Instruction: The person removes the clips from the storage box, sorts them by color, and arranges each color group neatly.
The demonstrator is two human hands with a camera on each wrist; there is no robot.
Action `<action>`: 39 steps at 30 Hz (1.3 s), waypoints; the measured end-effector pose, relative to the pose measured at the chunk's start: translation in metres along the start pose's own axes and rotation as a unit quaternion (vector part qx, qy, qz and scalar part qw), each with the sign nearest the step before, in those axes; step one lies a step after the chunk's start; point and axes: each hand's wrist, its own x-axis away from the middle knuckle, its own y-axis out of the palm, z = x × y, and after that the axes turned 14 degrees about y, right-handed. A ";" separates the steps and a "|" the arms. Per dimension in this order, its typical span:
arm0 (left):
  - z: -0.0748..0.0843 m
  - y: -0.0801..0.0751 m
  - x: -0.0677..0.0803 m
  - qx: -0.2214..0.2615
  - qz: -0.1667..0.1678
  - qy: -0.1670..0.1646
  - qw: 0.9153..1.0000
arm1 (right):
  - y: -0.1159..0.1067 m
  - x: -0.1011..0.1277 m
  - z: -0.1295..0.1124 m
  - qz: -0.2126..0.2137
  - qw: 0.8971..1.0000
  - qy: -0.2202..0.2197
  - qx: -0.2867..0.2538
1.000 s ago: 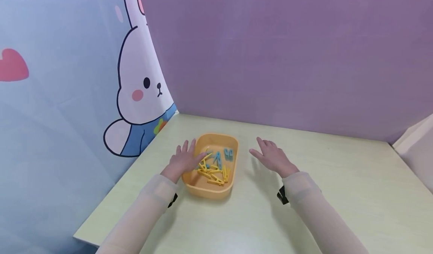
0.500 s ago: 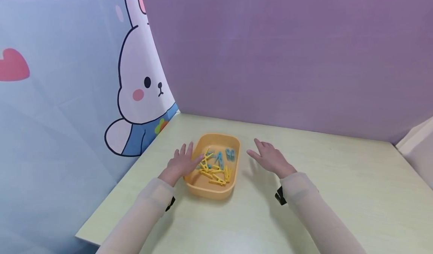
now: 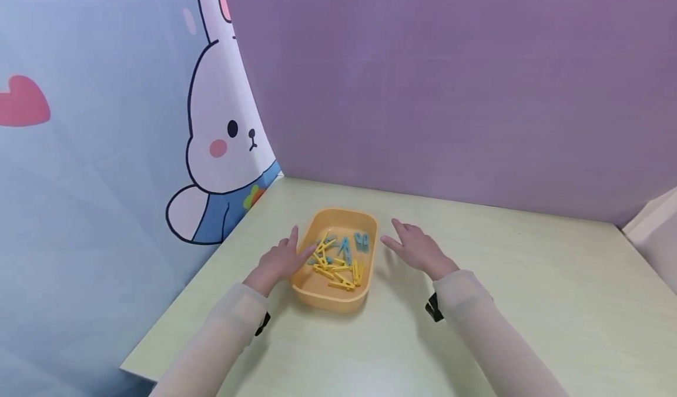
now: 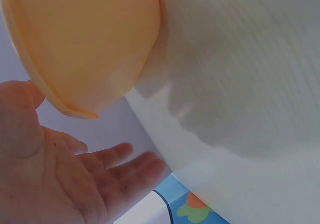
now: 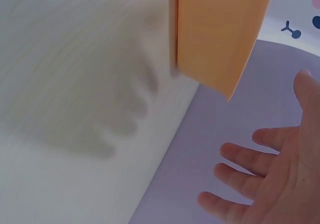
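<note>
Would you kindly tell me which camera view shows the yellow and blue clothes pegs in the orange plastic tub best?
The head view: it looks down into the orange plastic tub, so the yellow and blue clothes pegs lie in plain sight. The left wrist and right wrist views show only the tub's outer wall from the side; no pegs show there.

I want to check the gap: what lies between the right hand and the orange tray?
Only bare table. In the head view, the right hand hovers open beside the orange tray of clothespins, with nothing between; the right wrist view agrees.
</note>
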 end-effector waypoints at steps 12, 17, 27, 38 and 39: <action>-0.002 0.006 0.005 0.027 -0.003 0.001 1.000 | 0.000 0.003 -0.007 -0.011 1.000 -0.005 -0.003; -0.001 0.006 0.007 0.027 0.001 0.008 1.000 | 0.000 0.002 -0.012 -0.014 1.000 -0.016 0.000; 0.000 0.005 0.005 0.019 0.010 0.032 0.999 | 0.001 0.001 -0.024 -0.011 0.999 -0.043 0.005; 0.004 0.007 0.001 -0.034 0.052 0.073 0.995 | 0.005 0.004 -0.037 -0.010 0.997 -0.078 0.004; 0.003 0.007 0.001 -0.038 0.054 0.077 0.995 | 0.005 0.005 -0.038 -0.010 0.997 -0.082 0.003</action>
